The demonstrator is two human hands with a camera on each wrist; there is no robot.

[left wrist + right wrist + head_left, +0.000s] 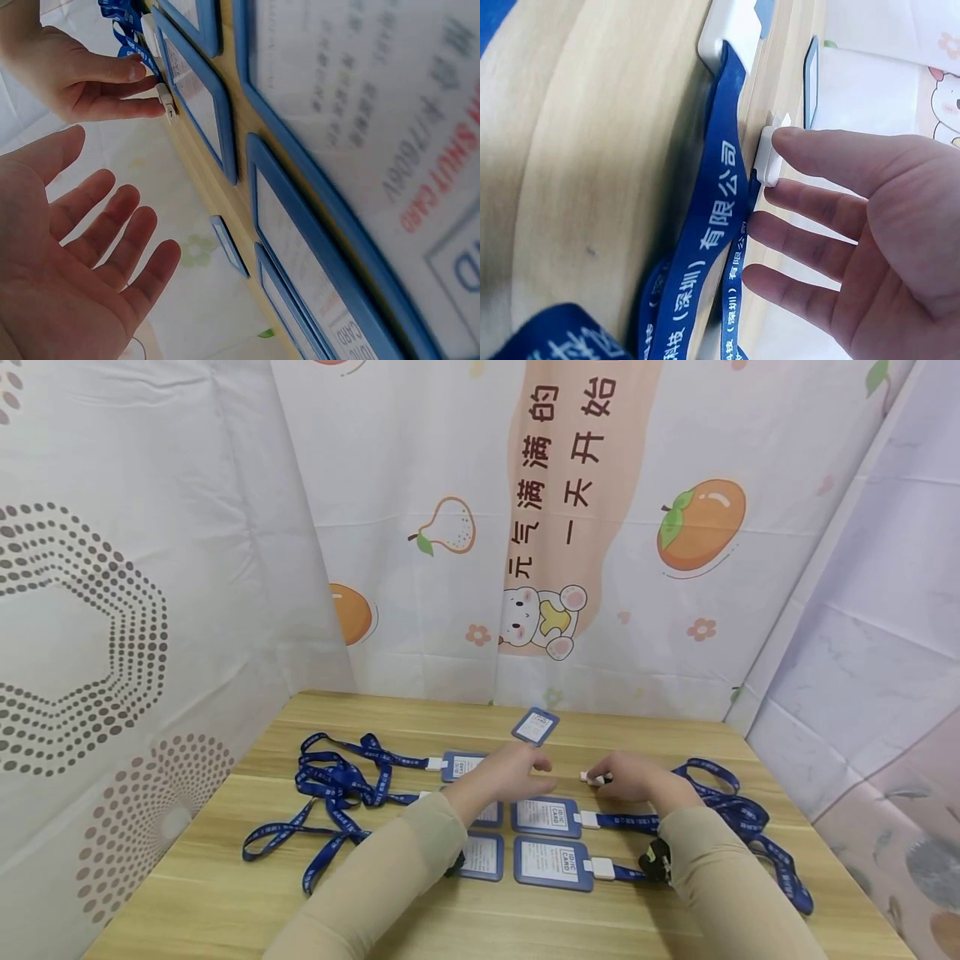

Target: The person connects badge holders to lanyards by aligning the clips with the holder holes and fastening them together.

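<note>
My right hand (633, 777) pinches the white plastic clip (766, 155) of a blue lanyard (735, 300) between thumb and index finger, just above the table. The other fingers are loosely bent beside the strap. My left hand (516, 774) hovers over the middle of the table with relaxed, spread fingers and holds nothing. Beyond both hands lies a blue badge holder (536, 727) with no lanyard on it. Nearer me are two badge holders, one (546, 817) behind the other (553, 862), each joined to a lanyard clip on its right.
Left of centre are several badge holders (482, 857), partly hidden by my left arm, with blue lanyards (337, 777) bunched beside them. More lanyards (738, 814) lie coiled at the right. A printed curtain (420, 627) hangs behind the wooden table (480, 927).
</note>
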